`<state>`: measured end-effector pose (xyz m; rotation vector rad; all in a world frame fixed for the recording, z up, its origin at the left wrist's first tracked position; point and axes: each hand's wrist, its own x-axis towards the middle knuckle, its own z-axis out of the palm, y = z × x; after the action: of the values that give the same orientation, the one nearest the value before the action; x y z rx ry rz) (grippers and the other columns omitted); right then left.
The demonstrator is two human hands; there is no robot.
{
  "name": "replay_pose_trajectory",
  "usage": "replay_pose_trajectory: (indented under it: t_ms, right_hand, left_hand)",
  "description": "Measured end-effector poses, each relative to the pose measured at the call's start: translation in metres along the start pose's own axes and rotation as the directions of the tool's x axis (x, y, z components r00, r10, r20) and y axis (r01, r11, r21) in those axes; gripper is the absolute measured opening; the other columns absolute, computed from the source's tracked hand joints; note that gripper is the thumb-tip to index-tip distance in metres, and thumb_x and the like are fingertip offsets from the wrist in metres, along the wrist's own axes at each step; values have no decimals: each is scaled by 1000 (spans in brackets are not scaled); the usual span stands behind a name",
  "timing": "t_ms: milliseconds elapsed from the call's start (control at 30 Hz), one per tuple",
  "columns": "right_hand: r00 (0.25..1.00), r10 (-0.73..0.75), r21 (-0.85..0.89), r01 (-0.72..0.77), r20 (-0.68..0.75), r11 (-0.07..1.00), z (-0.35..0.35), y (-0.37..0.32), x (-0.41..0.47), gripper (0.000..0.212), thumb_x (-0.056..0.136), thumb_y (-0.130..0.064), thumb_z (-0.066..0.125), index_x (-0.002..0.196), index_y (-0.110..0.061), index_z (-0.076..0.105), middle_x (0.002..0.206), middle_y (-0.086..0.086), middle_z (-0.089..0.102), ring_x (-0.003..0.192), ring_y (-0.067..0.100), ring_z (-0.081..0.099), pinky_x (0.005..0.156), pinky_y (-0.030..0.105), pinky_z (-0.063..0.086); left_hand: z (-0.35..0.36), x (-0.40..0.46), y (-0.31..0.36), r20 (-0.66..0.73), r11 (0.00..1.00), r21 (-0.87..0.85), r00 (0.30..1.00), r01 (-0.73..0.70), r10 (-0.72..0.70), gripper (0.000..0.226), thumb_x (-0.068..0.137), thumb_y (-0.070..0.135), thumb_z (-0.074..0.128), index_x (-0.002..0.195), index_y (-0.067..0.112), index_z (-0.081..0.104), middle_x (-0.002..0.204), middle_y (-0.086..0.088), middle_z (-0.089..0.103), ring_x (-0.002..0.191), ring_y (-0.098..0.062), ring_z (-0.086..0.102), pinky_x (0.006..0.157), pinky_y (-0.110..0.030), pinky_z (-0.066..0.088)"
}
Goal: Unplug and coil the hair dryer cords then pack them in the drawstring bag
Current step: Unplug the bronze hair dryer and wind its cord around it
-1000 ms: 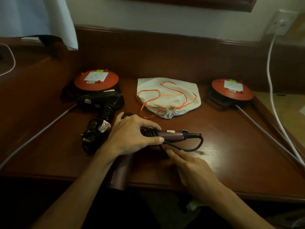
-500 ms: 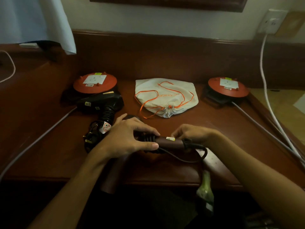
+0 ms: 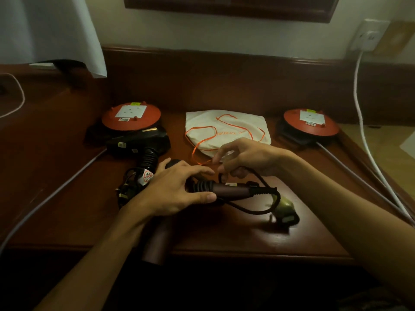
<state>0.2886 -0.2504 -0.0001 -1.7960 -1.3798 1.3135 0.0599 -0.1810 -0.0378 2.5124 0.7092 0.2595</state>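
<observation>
No wording is being made out clearly: orange lettering on the drawstring bag (image 3: pixel 226 129) at twelve o'clock and labels on both reels are being blurred beyond reading.

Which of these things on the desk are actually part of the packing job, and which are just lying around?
Part of the job:
brown hair dryer
its black cord
black hair dryer
white drawstring bag with orange string

Just lying about:
two orange cable reels
white wall cable
</observation>
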Motion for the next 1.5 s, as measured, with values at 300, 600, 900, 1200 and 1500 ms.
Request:
replay_pose_trajectory:
  t_ms: [300,600,900,1200,1500]
  right_hand:
    - [966,-224,-536,120,-132,835,33,-24,-18,36,89,-15,70,121,-17,54,102,1,66,90,17,65,77,32,55]
    - [924,-315,-375,220,-217,901,44,9,-53,19,92,-15,69,111,-17,65,78,-4,68,63,5,65,57,23,53]
    - [810,-498,-325,402,-310,856,71,63,-51,26,95,-7,65,117,-18,74,89,-21,62,79,2,60,67,13,40]
    - [759,-526,-485,319,-384,814,92,87,-35,38,94,-7,64,126,-27,70,96,-10,70,85,8,65,76,25,52]
    - [573,-620,-510,366,-535,779,92,81,-21,21,92,-4,62,108,-6,76,103,1,75,88,10,68,77,23,55]
  left_hand:
    - [21,19,21,14,900,428,995,84,-99,52,97,69,31,145,50,32,130,8,61,138,-20,36,113,-71,-4]
    - [20,12,15,-263,954,145,939,264,-220,39,93,65,50,130,55,55,121,12,66,133,-12,43,119,-56,0]
    - [23,6,10,-372,958,13,891,286,-261,52,74,88,45,111,57,63,111,17,69,125,-8,48,120,-54,6]
    - [22,4,12,-397,943,101,882,317,-254,47,74,81,61,108,51,69,105,14,72,121,-11,53,119,-50,9]
    - [20,-18,-12,-312,841,-539,915,50,-254,52,67,75,76,114,52,70,100,8,77,92,-17,75,90,-54,56]
